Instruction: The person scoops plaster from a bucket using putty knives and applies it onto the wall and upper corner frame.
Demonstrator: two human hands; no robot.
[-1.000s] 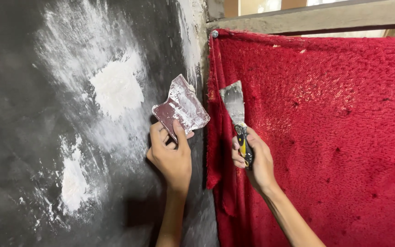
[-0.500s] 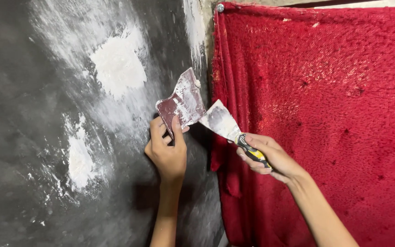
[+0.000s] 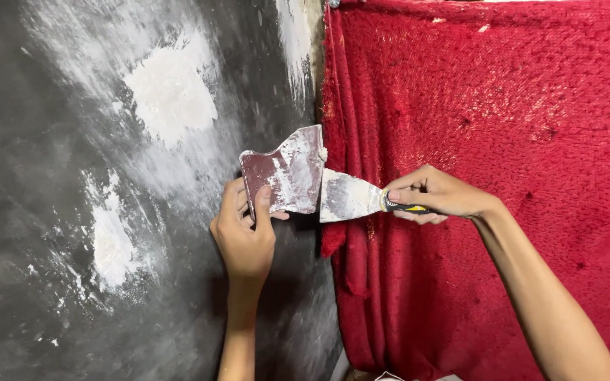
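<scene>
My left hand (image 3: pixel 243 236) pinches the reddish scraper plate (image 3: pixel 284 173) from below, thumb on its face, plate held up before the dark wall (image 3: pixel 51 212). My right hand (image 3: pixel 438 195) is closed around the black-yellow handle of the putty knife (image 3: pixel 351 197), blade pointing left, edge meeting the plate, probably touching. White filler patches (image 3: pixel 171 92) on wall. Red cloth (image 3: pixel 503 141) behind; its bottom is cut off.

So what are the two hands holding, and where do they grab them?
The left hand holds a reddish scraper plate by its lower edge. The right hand holds a putty knife by its black-and-yellow handle.
</scene>
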